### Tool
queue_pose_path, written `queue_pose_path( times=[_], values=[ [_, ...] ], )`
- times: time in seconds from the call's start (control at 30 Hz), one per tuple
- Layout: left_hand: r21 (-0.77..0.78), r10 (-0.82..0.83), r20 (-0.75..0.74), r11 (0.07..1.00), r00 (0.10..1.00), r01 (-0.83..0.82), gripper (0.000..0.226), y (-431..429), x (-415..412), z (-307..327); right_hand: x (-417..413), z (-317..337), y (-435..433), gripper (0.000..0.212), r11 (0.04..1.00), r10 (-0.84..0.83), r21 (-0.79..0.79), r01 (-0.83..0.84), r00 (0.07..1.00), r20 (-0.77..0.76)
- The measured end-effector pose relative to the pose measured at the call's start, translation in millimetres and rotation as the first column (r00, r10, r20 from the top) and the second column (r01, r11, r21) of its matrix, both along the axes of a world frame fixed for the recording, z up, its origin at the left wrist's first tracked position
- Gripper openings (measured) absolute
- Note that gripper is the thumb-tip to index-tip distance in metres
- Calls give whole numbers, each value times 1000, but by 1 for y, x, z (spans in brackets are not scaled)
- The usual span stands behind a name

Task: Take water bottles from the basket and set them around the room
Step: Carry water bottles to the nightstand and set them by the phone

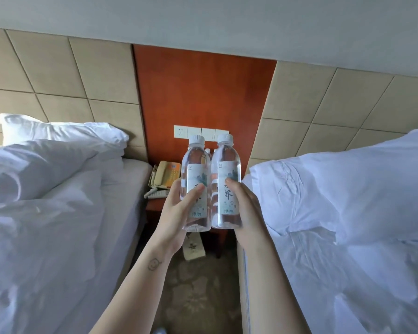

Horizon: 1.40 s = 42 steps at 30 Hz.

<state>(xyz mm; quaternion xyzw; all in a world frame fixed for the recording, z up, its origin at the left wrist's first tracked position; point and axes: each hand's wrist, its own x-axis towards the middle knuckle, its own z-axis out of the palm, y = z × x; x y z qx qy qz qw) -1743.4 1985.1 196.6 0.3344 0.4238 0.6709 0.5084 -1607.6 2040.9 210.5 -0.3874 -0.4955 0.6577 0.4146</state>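
Two clear, smooth plastic water bottles, white ribbed caps, pale paper labels; held upright, side by side and touching, in the air between the two beds, in front of the red-brown wooden nightstand (155,205); left hand (179,208) grips the left bottle (195,165), thumb curled across its label; right hand (245,213) grips the right bottle (226,169), fingers curled round its side; beige corded telephone (165,173) on the nightstand; rumpled white bedding (46,213) either side; padded beige headboard panels (106,68) behind.

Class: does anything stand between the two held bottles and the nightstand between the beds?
Nothing visible blocks the way. A telephone fills the left of the nightstand; the left bottle and right bottle hide the rest.
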Motion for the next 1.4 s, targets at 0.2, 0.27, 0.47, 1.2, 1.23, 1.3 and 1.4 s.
queue_pose_path(
  times=[0.2, 0.27, 0.47, 1.2, 1.23, 1.3, 1.4],
  values=[
    [13, -18, -53, 1000, 998, 19, 40, 109, -66, -15, -64, -11, 104, 53, 1000, 1, 8, -1, 1000, -4],
    [14, -21, -69, 1000, 997, 22, 40, 152, -94, -18, -91, -12, 145, 49, 999, -17, 28, 17, 1000, 3],
    [33, -35, -125, 999, 992, 40, 42, 260, -163, -19, -158, -21, 241, 54, 997, -71, 13, 71, 997, 5],
    [67, 90, -425, 995, 901, -68, 47, 456, -209, -341, -203, -336, 436, 42, 976, -125, 184, 115, 991, 48],
    [67, 104, -449, 994, 887, -82, 46, 463, -210, -369, -205, -364, 441, 43, 975, -129, 189, 120, 991, 35],
    [74, 146, -490, 989, 859, -125, 45, 475, -212, -413, -209, -409, 454, 45, 972, -134, 194, 129, 991, 16],
    [120, 209, -518, 978, 829, -171, 54, 487, -214, -468, -218, -467, 469, 47, 968, -130, 212, 131, 991, -20]
  ],
)
